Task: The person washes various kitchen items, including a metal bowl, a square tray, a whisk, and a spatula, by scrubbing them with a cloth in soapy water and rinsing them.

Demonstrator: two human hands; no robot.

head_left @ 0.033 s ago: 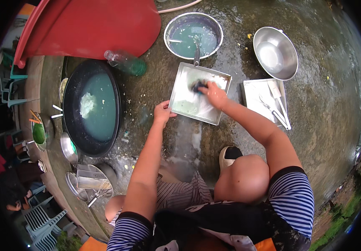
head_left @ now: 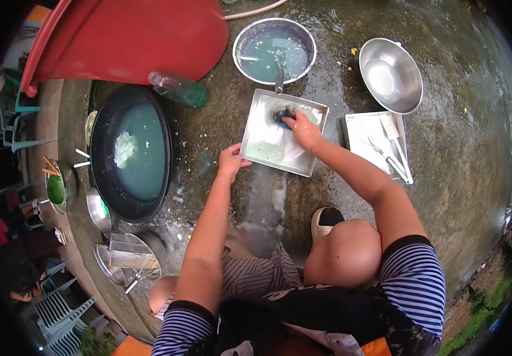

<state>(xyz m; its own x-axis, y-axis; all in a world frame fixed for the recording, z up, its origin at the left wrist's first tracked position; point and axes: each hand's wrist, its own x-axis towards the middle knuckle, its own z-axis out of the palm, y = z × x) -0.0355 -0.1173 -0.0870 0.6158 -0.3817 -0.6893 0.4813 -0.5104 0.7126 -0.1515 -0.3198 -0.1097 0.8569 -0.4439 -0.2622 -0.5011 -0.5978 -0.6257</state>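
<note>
Scrubbing a Square Metal Pan, Suds Not Yet Rinsed Away

With the square metal pan point(head_left: 268, 139) as my clock's centre, it lies on the wet concrete floor point(head_left: 339, 196) in front of me. My right hand point(head_left: 303, 129) has its fingers bent close around a dark scouring pad point(head_left: 281, 115), pressed to the pan's base just toward 12. My left hand point(head_left: 230, 163) is bent round the pan's 8 o'clock corner, fingers and thumb gripping it; how tightly I cannot tell.

I judge this pan to be midway: soap is spread over much of its base, and cloudy patches remain to be cleared.

At 12, a steel basin point(head_left: 311, 53) holds cloudy water, a handled utensil point(head_left: 280, 82) and white bits round its rim, so it looks unwashed. The black tub point(head_left: 103, 172) at 9 is murky too, with a white clump point(head_left: 125, 148) in it. At 3, a shallow tray point(head_left: 358, 135) bearing a white spatula point(head_left: 389, 126) looks cleaner, as does the steel bowl point(head_left: 408, 83) at 2; whether either is finished, I cannot tell.
</note>
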